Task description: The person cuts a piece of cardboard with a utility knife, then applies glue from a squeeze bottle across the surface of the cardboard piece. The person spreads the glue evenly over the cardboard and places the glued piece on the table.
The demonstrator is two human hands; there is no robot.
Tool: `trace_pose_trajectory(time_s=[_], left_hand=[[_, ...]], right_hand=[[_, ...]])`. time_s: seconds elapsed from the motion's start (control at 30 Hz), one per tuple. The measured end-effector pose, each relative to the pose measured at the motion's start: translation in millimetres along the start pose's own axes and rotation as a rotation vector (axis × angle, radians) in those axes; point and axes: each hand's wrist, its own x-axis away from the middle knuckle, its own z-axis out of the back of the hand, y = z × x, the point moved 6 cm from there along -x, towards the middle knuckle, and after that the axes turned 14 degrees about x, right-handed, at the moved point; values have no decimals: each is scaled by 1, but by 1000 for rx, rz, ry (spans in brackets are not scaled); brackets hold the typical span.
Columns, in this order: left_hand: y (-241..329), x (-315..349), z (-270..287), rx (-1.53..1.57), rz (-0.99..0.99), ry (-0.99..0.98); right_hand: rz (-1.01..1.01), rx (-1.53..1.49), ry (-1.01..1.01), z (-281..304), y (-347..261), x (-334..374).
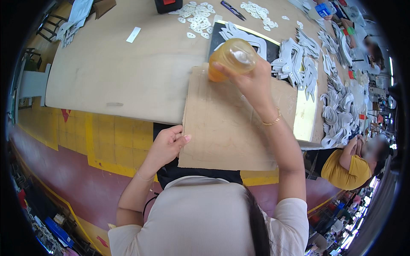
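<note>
My right hand [250, 79] is wrapped round a clear plastic bottle [239, 53] with an orange-yellow tint. The bottle leans over the far edge of a brown cardboard sheet [226, 132], its darker orange end toward the left. My left hand [171, 143] has thumb and fingers closed on the sheet's left edge. The cardboard lies partly on the table and juts past its front edge toward me. Just beyond the bottle, grey-white curved cut pieces [247, 36] rest on a black board [272, 50].
Small white pieces [198, 19] lie scattered at the back, near a pen [232, 10]. Stacks of curved grey pieces [337, 106] line the table's right side. A white strip [133, 35] lies on the table [106, 72]. At the right sits a person in a yellow shirt [348, 173].
</note>
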Motion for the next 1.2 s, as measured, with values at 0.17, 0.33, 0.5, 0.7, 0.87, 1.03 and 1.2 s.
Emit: trace_pose_trajectory(time_s=[0.17,0.33,0.5,0.7,0.87,1.03,1.2], left_hand=[[-2,-1,-1,28,-12,-5],[0,-2,-1,50,-45,-4],[-1,-3,2,-17,-48,-16],[-3,-6,5,-20,-19,-73],[1,-1,0,44,-43,-37],[1,-3,2,-32,21,-36],[3,0,-1,41,-50,-45]], right_hand=[[-31,22,-11,-5,1,-10],[73,-22,-41,-13,-17,-4],[207,-2,-87,-25,-40,-3],[183,2,-154,-24,-41,10],[166,-15,-174,-15,-38,7],[311,73,-228,-16,-45,24],[100,48,-116,-14,-30,-9]])
